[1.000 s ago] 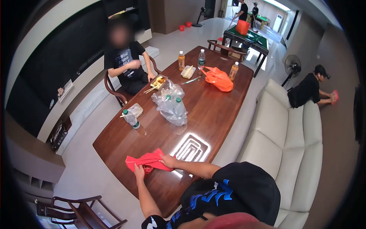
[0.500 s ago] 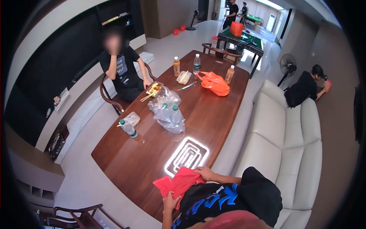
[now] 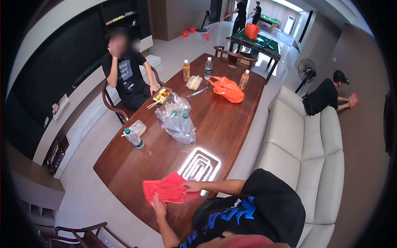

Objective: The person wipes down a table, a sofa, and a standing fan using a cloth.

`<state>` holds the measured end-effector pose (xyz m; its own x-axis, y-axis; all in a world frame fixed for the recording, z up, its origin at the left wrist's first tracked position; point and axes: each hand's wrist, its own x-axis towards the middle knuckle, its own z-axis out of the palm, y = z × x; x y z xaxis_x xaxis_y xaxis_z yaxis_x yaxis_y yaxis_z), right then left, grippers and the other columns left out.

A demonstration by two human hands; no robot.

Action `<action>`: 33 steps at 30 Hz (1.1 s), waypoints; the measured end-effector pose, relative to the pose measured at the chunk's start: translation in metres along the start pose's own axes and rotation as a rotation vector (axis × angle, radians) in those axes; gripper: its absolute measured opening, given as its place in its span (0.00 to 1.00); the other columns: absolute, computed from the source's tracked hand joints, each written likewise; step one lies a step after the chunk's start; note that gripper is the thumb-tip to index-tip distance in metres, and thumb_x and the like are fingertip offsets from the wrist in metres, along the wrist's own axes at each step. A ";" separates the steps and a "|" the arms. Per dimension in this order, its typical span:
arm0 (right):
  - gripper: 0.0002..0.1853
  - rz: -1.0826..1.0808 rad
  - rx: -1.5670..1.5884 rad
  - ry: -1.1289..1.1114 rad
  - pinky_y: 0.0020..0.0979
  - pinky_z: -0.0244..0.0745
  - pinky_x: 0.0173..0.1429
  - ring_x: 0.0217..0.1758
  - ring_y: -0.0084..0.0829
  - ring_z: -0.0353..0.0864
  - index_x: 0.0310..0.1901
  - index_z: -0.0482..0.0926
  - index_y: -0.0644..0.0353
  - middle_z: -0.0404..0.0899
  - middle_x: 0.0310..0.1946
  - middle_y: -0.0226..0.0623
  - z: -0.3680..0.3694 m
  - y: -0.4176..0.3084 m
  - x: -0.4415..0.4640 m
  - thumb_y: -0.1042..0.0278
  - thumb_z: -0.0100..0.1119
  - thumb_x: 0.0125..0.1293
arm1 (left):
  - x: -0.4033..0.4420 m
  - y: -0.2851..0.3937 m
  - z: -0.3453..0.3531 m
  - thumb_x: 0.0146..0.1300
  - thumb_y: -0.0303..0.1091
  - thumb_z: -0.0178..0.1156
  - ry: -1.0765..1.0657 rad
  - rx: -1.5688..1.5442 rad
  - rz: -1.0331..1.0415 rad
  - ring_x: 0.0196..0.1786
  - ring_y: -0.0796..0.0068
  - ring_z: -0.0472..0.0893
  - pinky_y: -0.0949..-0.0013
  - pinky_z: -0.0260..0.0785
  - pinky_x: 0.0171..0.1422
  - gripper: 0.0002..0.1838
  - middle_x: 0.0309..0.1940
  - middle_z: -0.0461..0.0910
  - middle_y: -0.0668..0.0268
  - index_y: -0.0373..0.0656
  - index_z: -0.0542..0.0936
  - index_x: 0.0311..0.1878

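A red cloth [image 3: 170, 187] is spread partly open just over the near end of the wooden table [image 3: 124, 177]. My left hand [image 3: 159, 206] grips its lower left edge, fingers closed on the fabric. On the cloth's right side, my right hand [image 3: 192, 186] pinches the material. Whether the cloth's underside touches the tabletop, I cannot tell. Beyond the cloth stand a clear water bottle [image 3: 135, 139] with a green cap and a plastic bag [image 3: 175, 124] with bottles in it.
Farther along lie food boxes [image 3: 162, 96], drink bottles [image 3: 186, 71] and an orange bag [image 3: 226, 89]. A seated person [image 3: 128, 78] is at the table's left. Right of me runs a pale sofa [image 3: 285, 161]; behind it another person [image 3: 324, 97] holds a red cloth to the wall.
Both my hands have moved forward and left over the table with the red cloth, which is now spread flatter. The person behind the sofa has lowered their cloth along the wall.
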<state>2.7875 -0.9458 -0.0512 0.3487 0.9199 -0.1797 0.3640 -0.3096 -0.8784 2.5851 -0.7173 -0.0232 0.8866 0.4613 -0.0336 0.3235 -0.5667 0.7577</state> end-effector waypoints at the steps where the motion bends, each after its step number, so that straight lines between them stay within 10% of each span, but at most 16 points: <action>1: 0.27 -0.068 -0.003 0.052 0.39 0.71 0.64 0.60 0.46 0.76 0.61 0.72 0.62 0.76 0.56 0.52 0.003 -0.012 0.024 0.66 0.63 0.59 | 0.032 -0.028 -0.008 0.68 0.21 0.43 0.030 0.001 -0.018 0.76 0.52 0.62 0.40 0.37 0.81 0.30 0.73 0.65 0.55 0.45 0.63 0.74; 4: 0.25 -0.091 0.027 -0.007 0.38 0.69 0.68 0.65 0.48 0.72 0.61 0.74 0.63 0.72 0.62 0.51 0.012 -0.072 0.057 0.70 0.61 0.61 | 0.114 -0.113 -0.011 0.70 0.23 0.46 0.112 -0.256 -0.264 0.44 0.55 0.82 0.54 0.75 0.48 0.26 0.41 0.81 0.48 0.41 0.65 0.72; 7: 0.20 -0.274 -0.099 0.018 0.38 0.69 0.65 0.62 0.50 0.73 0.55 0.76 0.63 0.73 0.58 0.51 0.037 -0.063 0.058 0.74 0.58 0.59 | 0.101 -0.060 -0.016 0.71 0.26 0.48 0.256 0.023 -0.226 0.66 0.49 0.73 0.52 0.60 0.72 0.25 0.64 0.73 0.44 0.39 0.66 0.71; 12: 0.04 -0.305 -0.109 -0.052 0.42 0.72 0.50 0.43 0.49 0.75 0.34 0.73 0.64 0.74 0.37 0.47 0.009 -0.016 0.028 0.76 0.56 0.56 | -0.012 -0.001 0.029 0.69 0.26 0.50 0.257 -0.086 -0.200 0.71 0.43 0.68 0.53 0.58 0.75 0.25 0.67 0.69 0.40 0.28 0.66 0.69; 20: 0.06 0.013 -0.136 0.052 0.47 0.71 0.46 0.41 0.50 0.78 0.30 0.72 0.59 0.75 0.34 0.48 0.005 0.027 -0.077 0.68 0.53 0.63 | -0.166 0.034 0.043 0.56 0.38 0.64 -0.243 -0.192 -0.447 0.54 0.47 0.83 0.53 0.73 0.60 0.25 0.46 0.83 0.42 0.32 0.80 0.55; 33: 0.14 0.160 -0.295 0.012 0.50 0.75 0.57 0.55 0.58 0.78 0.50 0.73 0.60 0.72 0.55 0.58 0.011 -0.039 0.043 0.66 0.56 0.65 | 0.038 -0.043 0.008 0.61 0.35 0.60 0.305 0.169 -0.529 0.53 0.44 0.82 0.50 0.72 0.59 0.19 0.46 0.83 0.42 0.28 0.80 0.49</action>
<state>2.7786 -0.8911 -0.0295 0.4311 0.8515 -0.2983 0.5377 -0.5080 -0.6729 2.6073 -0.6813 -0.0622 0.4668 0.8681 -0.1689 0.7619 -0.2978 0.5751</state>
